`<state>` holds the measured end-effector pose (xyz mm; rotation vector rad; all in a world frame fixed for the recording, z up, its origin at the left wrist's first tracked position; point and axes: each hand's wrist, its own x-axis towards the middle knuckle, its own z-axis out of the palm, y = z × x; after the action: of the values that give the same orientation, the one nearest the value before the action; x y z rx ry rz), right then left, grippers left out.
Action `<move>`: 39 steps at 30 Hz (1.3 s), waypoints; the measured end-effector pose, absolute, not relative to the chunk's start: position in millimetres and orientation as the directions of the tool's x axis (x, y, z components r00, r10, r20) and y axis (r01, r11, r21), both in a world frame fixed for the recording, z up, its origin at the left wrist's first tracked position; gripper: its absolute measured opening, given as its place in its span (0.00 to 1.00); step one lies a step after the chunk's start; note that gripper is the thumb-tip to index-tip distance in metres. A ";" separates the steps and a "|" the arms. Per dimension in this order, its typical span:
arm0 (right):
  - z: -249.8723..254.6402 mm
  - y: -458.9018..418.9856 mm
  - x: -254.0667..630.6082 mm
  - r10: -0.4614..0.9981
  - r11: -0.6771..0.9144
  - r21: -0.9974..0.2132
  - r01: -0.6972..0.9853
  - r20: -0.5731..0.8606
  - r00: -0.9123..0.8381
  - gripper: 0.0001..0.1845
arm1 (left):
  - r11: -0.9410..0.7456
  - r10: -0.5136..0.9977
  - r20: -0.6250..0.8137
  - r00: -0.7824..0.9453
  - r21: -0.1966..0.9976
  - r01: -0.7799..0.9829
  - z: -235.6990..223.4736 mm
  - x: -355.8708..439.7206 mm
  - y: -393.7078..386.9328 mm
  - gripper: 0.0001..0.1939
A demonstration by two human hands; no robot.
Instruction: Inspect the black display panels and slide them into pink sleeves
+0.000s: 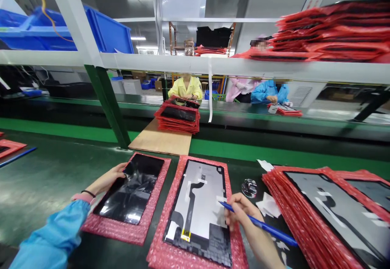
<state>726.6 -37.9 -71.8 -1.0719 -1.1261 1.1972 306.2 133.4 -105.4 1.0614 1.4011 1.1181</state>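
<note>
On the tabletop (45,183), two red wraps (115,232) bear a grey panel (203,206), right, and a black screen (137,188), left. The left hand (110,178) has its grip on the screen's edge; the right hand (243,214) grasps a blue pen (271,231), tip by the panel.

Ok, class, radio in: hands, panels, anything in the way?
Left hand at dark panel. Right hand holding blue pen over grey panel. Shiny object alongside, not blocking.
</note>
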 end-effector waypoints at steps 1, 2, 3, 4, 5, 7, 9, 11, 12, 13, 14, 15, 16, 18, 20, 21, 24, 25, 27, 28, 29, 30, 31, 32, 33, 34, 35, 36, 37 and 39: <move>-73.1 -37.8 723.2 0.993 0.101 -0.994 -0.035 0.099 0.066 0.17 | 0.147 0.982 -0.135 -0.130 0.985 0.087 -98.6 309.8 132.9 0.24; -74.6 -37.5 719.9 0.989 0.120 -0.991 0.058 0.125 0.084 0.15 | 0.108 0.985 -0.088 -0.150 0.986 0.127 -91.2 315.7 131.0 0.23; -76.3 -36.8 716.8 0.986 0.129 -0.981 0.142 0.142 0.082 0.15 | 0.072 0.986 -0.047 -0.160 0.985 0.157 -83.8 324.1 127.3 0.22; -77.9 -35.5 714.0 0.986 0.133 -0.966 0.221 0.152 0.069 0.15 | 0.040 0.988 -0.012 -0.152 0.983 0.182 -76.8 335.3 121.7 0.20; -79.6 -33.8 711.7 0.985 0.138 -0.947 0.289 0.161 0.055 0.16 | 0.013 0.993 0.012 -0.121 0.980 0.198 -70.8 349.0 114.1 0.19; -82.7 -29.4 708.6 0.978 0.159 -0.911 0.380 0.198 0.065 0.19 | -0.018 1.000 0.015 0.013 0.977 0.211 -62.7 381.8 94.8 0.17; -85.7 -25.4 707.4 0.965 0.190 -0.886 0.422 0.247 0.085 0.19 | -0.023 0.983 -0.014 0.184 0.980 0.198 -59.7 415.3 75.1 0.15; -88.5 -23.2 706.9 0.960 0.205 -0.878 0.432 0.266 0.087 0.18 | -0.007 0.942 -0.036 0.334 0.992 0.126 -60.0 442.0 60.9 0.14; -89.7 -23.0 706.7 0.960 0.207 -0.876 0.436 0.268 0.083 0.17 | 0.017 0.928 -0.056 0.367 0.994 0.108 -60.9 451.4 56.9 0.14; -90.8 -23.2 706.5 0.960 0.209 -0.873 0.441 0.269 0.077 0.17 | 0.045 0.920 -0.080 0.383 0.994 0.100 -61.8 458.0 54.7 0.15; -91.8 -23.7 706.2 0.960 0.212 -0.869 0.446 0.272 0.073 0.17 | 0.075 0.917 -0.109 0.383 0.992 0.103 -62.7 462.1 54.1 0.15; -92.6 -24.4 705.9 0.959 0.215 -0.867 0.449 0.274 0.069 0.17 | 0.102 0.916 -0.138 0.377 0.988 0.112 -63.4 464.4 54.5 0.16; -93.2 -25.0 705.6 0.959 0.218 -0.866 0.451 0.276 0.067 0.17 | 0.128 0.914 -0.164 0.371 0.985 0.120 -63.7 465.3 55.4 0.17; -94.5 -26.0 705.2 0.958 0.221 -0.867 0.447 0.278 0.065 0.17 | 0.169 0.910 -0.202 0.362 0.978 0.121 -62.5 465.0 57.3 0.18; -95.5 -26.1 705.1 0.957 0.220 -0.875 0.431 0.278 0.076 0.17 | 0.216 0.900 -0.240 0.365 0.971 0.107 -58.9 464.0 57.8 0.18; -95.9 -25.9 705.2 0.957 0.217 -0.882 0.418 0.276 0.086 0.18 | 0.238 0.890 -0.258 0.375 0.966 0.100 -56.2 463.6 57.6 0.18; -95.7 -24.9 705.8 0.959 0.198 -0.913 0.355 0.256 0.124 0.19 | 0.350 0.847 -0.333 0.415 0.936 0.037 -46.2 463.1 56.7 0.17; -95.0 -24.6 706.2 0.960 0.189 -0.926 0.325 0.244 0.136 0.20 | 0.390 0.833 -0.359 0.422 0.921 0.013 -42.8 463.2 56.7 0.17; -92.9 -24.6 707.7 0.965 0.170 -0.950 0.263 0.214 0.149 0.21 | 0.457 0.810 -0.406 0.423 0.889 -0.023 -36.6 464.4 56.9 0.17; -92.0 -24.6 708.9 0.970 0.155 -0.963 0.221 0.191 0.152 0.22 | 0.479 0.804 -0.425 0.416 0.877 -0.030 -34.1 465.6 57.0 0.17; -91.4 -24.5 710.5 0.976 0.137 -0.978 0.157 0.161 0.150 0.23 | 0.490 0.802 -0.437 0.407 0.871 -0.029 -32.1 467.3 57.0 0.17; -91.3 -24.2 712.5 0.982 0.118 -0.990 0.081 0.128 0.142 0.24 | 0.501 0.800 -0.448 0.398 0.865 -0.033 -30.7 469.6 56.9 0.18; -91.7 -23.4 714.8 0.986 0.100 -0.995 0.004 0.099 0.132 0.25 | 0.507 0.802 -0.454 0.389 0.861 -0.039 -29.9 472.5 56.6 0.18; -92.8 -22.2 717.3 0.990 0.085 -0.994 -0.063 0.077 0.122 0.26 | 0.507 0.804 -0.455 0.383 0.861 -0.043 -29.6 476.3 56.2 0.19; -94.4 -20.6 719.7 0.992 0.077 -0.990 -0.115 0.064 0.112 0.26 | 0.502 0.807 -0.449 0.384 0.863 -0.046 -30.0 481.1 55.5 0.20; -96.3 -18.8 721.8 0.993 0.074 -0.987 -0.144 0.059 0.105 0.26 | 0.495 0.808 -0.439 0.393 0.868 -0.047 -30.8 486.7 54.6 0.20; -98.2 -17.1 723.6 0.993 0.075 -0.986 -0.149 0.060 0.102 0.26 | 0.485 0.806 -0.425 0.412 0.873 -0.047 -32.3 493.2 53.3 0.20; -99.8 -15.6 725.0 0.993 0.074 -0.986 -0.151 0.060 0.099 0.26 | 0.472 0.804 -0.406 0.434 0.880 -0.051 -34.1 500.4 51.8 0.20; -100.7 -14.6 726.1 0.994 0.072 -0.985 -0.159 0.058 0.095 0.26 | 0.456 0.804 -0.382 0.455 0.888 -0.062 -36.3 508.0 50.0 0.20; -99.7 -14.4 729.0 0.994 0.073 -0.983 -0.170 0.058 0.087 0.26 | 0.424 0.815 -0.328 0.478 0.900 -0.105 -40.6 522.5 45.9 0.20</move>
<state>729.0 -14.4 -99.7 -1.0716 -1.0525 1.1788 522.5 45.9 -40.6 0.9603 0.8897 0.6815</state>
